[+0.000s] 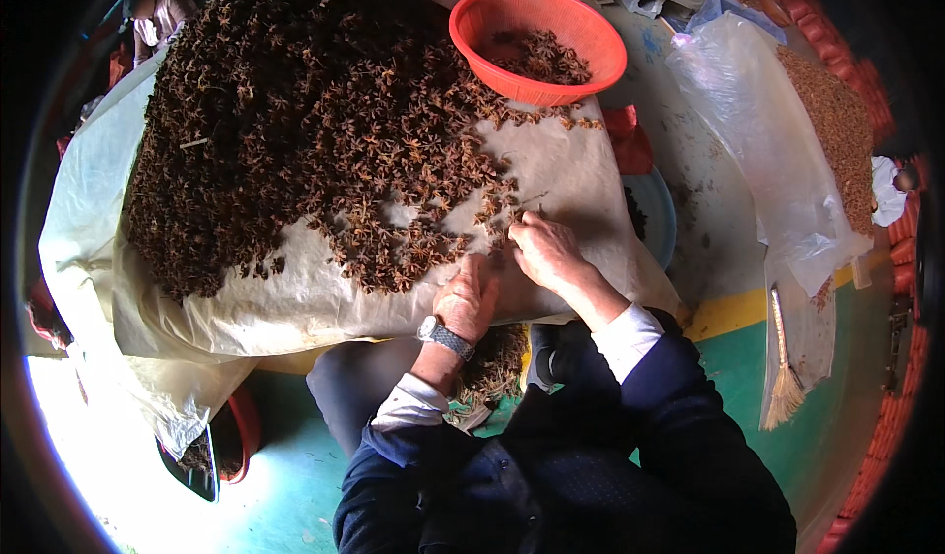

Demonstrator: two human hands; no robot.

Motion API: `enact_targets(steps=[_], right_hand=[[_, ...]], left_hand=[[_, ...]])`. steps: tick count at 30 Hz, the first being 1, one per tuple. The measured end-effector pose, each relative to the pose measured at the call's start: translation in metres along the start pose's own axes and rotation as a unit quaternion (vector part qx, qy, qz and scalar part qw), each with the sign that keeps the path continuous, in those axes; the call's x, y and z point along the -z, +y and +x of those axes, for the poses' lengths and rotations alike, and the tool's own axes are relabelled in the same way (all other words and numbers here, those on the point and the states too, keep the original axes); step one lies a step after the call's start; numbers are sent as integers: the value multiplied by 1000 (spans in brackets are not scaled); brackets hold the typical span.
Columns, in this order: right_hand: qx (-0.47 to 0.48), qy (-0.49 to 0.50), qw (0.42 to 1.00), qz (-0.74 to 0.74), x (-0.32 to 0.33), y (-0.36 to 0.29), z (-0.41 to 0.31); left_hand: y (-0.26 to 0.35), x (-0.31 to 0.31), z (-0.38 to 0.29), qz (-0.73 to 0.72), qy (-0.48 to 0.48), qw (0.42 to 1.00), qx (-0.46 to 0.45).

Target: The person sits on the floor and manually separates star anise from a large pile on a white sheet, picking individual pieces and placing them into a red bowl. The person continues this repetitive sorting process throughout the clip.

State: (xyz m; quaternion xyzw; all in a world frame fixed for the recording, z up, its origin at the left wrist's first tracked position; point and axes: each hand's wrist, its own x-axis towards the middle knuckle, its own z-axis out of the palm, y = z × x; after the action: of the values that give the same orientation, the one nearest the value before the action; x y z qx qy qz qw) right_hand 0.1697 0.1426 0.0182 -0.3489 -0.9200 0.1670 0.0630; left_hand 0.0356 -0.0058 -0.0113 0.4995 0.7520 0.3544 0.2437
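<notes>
A broad heap of dried star anise [317, 125] covers much of the pale plastic sheet [244, 317] in front of me. At the heap's near right edge, my left hand [466, 299], with a wristwatch at its wrist, rests low over the sheet; whether its fingers hold a piece cannot be made out. My right hand [543, 247] is just to its right, fingertips curled together beside scattered star anise; what lies between them is hidden. Beyond both hands, a red plastic basket [539, 92] stands on the sheet with more star anise inside.
A blue round tub [662, 218] stands beyond the sheet's right edge. Further right are a clear plastic sheet [768, 125], a brown heap [834, 125] and a straw broom [784, 391]. Plant debris [495, 366] lies below my hands. Another person [159, 18] is at the upper left.
</notes>
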Motion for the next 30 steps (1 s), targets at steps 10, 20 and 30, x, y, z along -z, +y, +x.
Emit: enact_targets(steps=[10,20,30], right_hand=[[-6,24,993,112,0,12,3],[80,3,982,171,5,-16,-8],[85,-25,958,272,4,-43,-20]], left_hand=[[-3,-4,-1,-1,38,999,19],[-14,-4,18,-354,44,929,95],[-5,30,5,-668,-45,701,246]])
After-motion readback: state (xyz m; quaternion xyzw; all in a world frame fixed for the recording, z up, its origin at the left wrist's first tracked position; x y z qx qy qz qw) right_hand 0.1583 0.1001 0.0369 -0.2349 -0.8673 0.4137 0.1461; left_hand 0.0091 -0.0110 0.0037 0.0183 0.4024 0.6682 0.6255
